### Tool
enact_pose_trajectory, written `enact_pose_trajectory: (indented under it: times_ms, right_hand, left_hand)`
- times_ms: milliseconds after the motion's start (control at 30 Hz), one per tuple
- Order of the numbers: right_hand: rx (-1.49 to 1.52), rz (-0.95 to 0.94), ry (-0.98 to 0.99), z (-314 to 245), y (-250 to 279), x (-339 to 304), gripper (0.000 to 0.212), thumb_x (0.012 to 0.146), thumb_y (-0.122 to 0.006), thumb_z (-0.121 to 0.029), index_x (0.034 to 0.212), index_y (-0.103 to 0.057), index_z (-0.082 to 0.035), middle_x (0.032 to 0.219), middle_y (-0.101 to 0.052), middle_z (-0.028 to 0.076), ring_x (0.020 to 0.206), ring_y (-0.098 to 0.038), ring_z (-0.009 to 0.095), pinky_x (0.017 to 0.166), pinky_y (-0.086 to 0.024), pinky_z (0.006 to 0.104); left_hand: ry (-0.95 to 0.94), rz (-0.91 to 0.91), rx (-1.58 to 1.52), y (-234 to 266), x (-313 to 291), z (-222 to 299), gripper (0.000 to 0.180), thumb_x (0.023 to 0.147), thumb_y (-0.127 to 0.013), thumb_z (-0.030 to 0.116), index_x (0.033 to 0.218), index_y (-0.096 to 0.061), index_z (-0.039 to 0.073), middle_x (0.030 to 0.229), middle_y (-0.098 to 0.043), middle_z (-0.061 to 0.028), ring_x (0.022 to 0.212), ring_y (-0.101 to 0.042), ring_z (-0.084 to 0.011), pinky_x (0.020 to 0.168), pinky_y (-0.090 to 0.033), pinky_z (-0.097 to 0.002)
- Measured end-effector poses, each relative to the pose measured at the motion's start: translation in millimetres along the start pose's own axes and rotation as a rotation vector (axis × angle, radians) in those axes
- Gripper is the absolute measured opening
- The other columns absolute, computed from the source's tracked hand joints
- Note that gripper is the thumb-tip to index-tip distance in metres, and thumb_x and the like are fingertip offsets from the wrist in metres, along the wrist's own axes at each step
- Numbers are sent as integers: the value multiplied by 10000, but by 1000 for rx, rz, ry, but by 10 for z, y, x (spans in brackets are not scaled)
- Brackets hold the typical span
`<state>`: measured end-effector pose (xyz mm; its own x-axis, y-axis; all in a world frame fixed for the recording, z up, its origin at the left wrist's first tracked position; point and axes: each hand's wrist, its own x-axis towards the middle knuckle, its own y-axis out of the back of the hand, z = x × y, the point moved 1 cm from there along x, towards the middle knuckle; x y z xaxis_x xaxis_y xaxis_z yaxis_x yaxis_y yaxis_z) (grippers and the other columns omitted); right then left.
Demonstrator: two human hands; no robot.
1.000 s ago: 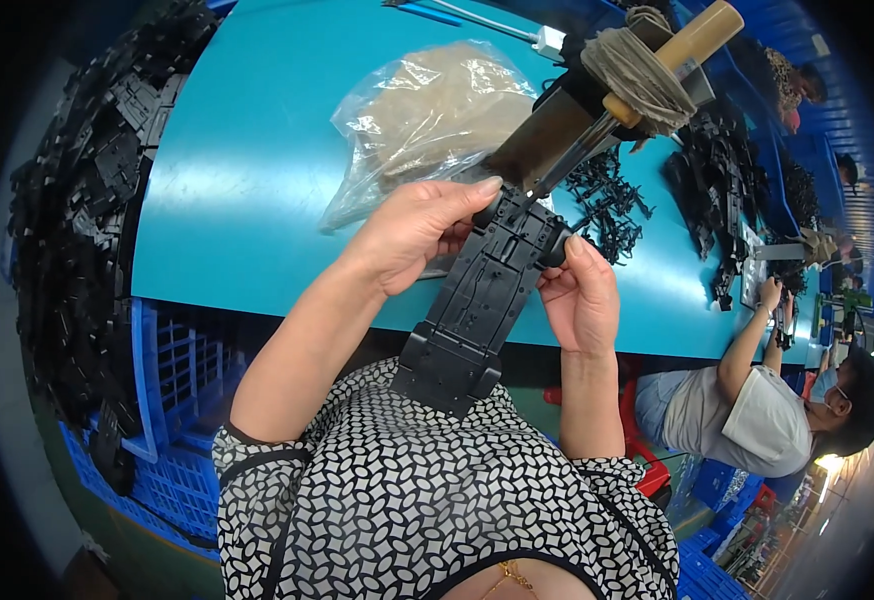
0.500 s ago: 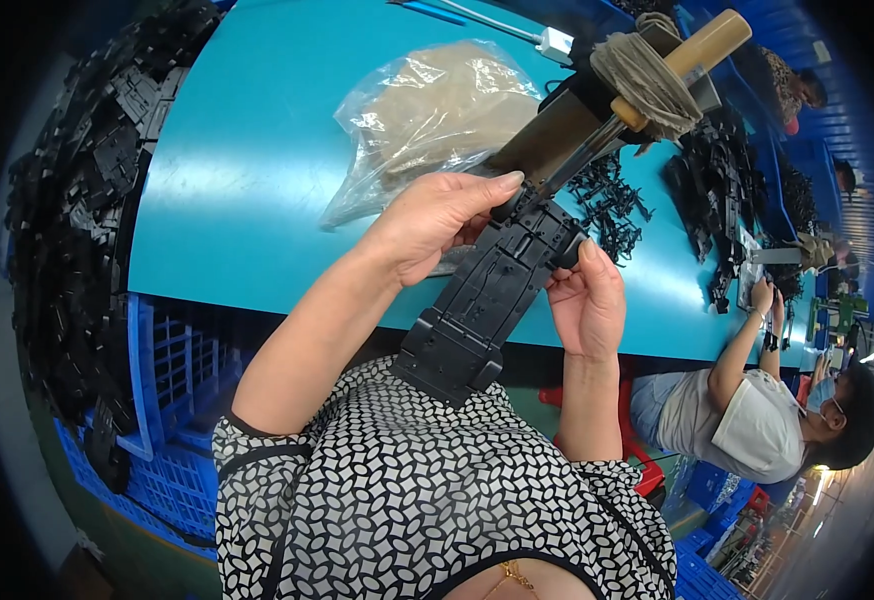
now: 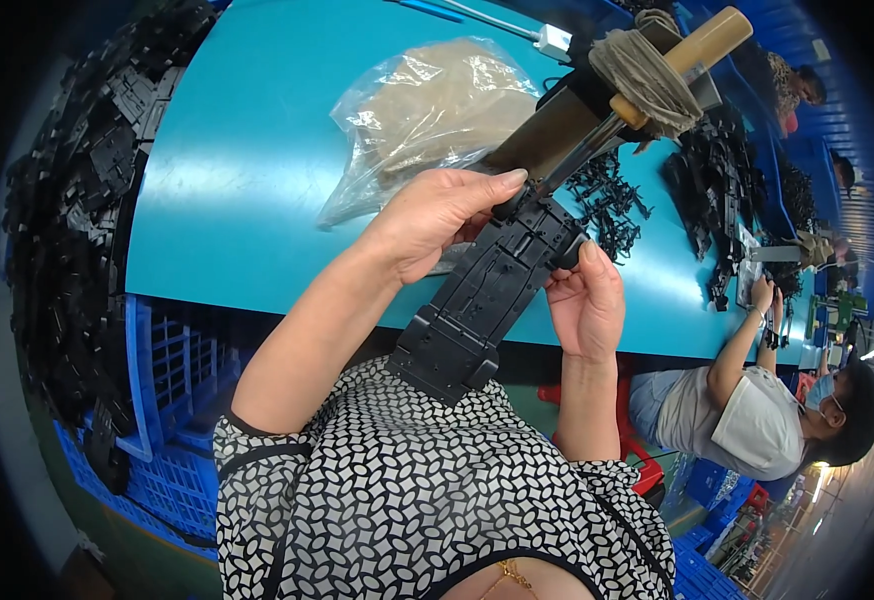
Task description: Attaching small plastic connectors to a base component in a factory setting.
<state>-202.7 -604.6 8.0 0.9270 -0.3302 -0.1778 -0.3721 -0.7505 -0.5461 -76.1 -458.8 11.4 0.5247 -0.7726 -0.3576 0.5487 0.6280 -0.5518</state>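
Chassis plate [image 3: 485, 295], black plastic, tilted; left hand [image 3: 439, 215] pinches far-left corner, right hand [image 3: 589, 298] far-right; clear plastic bag [image 3: 427, 110] beyond.

2 bare forearms [image 3: 314, 342] angled upward; left hand [image 3: 445, 222] pinching, thumb extended; right hand [image 3: 587, 300] pinching, fingers curled

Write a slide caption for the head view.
Left hand and right hand hold a long black part at a turquoise table, near a clear bag.

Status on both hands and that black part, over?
Left hand and right hand holding black plastic part near its far end. Wrapped tool right at that end; contact unclear.
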Motion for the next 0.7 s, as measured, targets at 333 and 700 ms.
enact_pose_trajectory:
  times_ms: [333,700]
  right_hand:
    - [19,-16,3,10,16,1,211,869,-528,-214,937,-587,-24,865,-620,38,744,-548,108,694,-416,254]
    - [24,-21,-1,10,8,-2,203,870,-525,-211,933,-586,-28,872,-622,39,753,-555,110,715,-426,261]
  left_hand:
    - [3,35,18,-31,4,24,297,801,-627,357,847,-641,64,696,-522,56,598,-423,-26,551,-388,-180]
    - [3,31,23,-9,16,6,297,805,-622,354,854,-639,61,694,-521,55,588,-431,-24,544,-391,-173]
